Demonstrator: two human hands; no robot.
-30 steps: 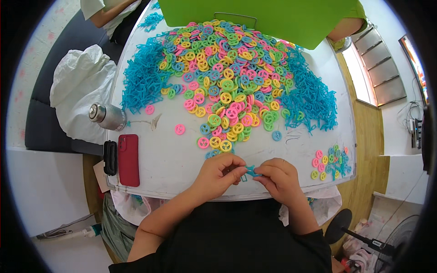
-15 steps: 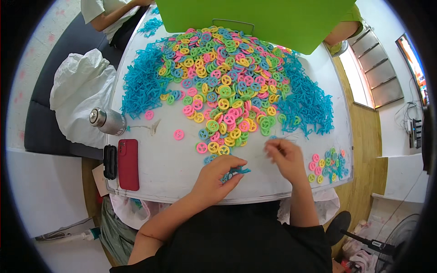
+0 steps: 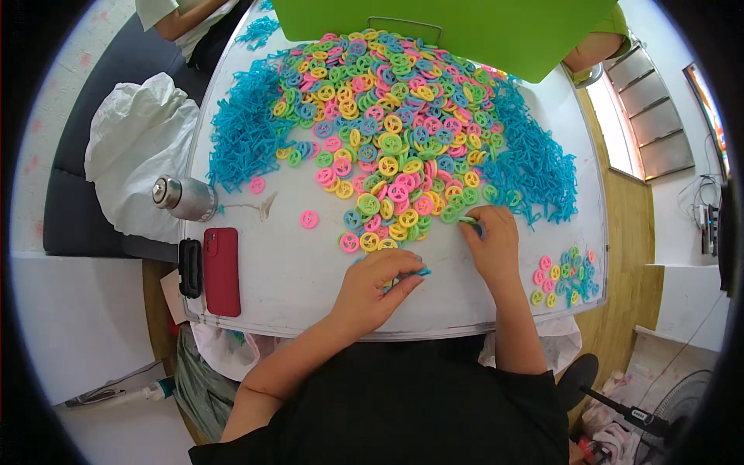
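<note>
My left hand (image 3: 377,285) rests near the front of the white table (image 3: 294,279), fingers pinched on a small blue plastic piece (image 3: 421,271). My right hand (image 3: 490,240) reaches to the front edge of the big heap of coloured plastic discs (image 3: 387,116) and pinches a green disc (image 3: 467,221). Tangles of blue plastic pieces (image 3: 244,136) flank the heap on the left, and more blue pieces (image 3: 539,167) on the right. A small set of finished discs (image 3: 566,275) lies right of my right hand.
A red phone (image 3: 222,270) and a black object (image 3: 189,268) lie at the table's left front edge, a metal can (image 3: 183,198) behind them. A green crate (image 3: 457,27) stands at the back. Another person's arm (image 3: 182,19) shows at the far left. A loose pink disc (image 3: 309,219) lies alone.
My right hand has left the left hand and moved forward and right to the heap's edge, closing on a green disc. The left hand stays put with its blue piece.
</note>
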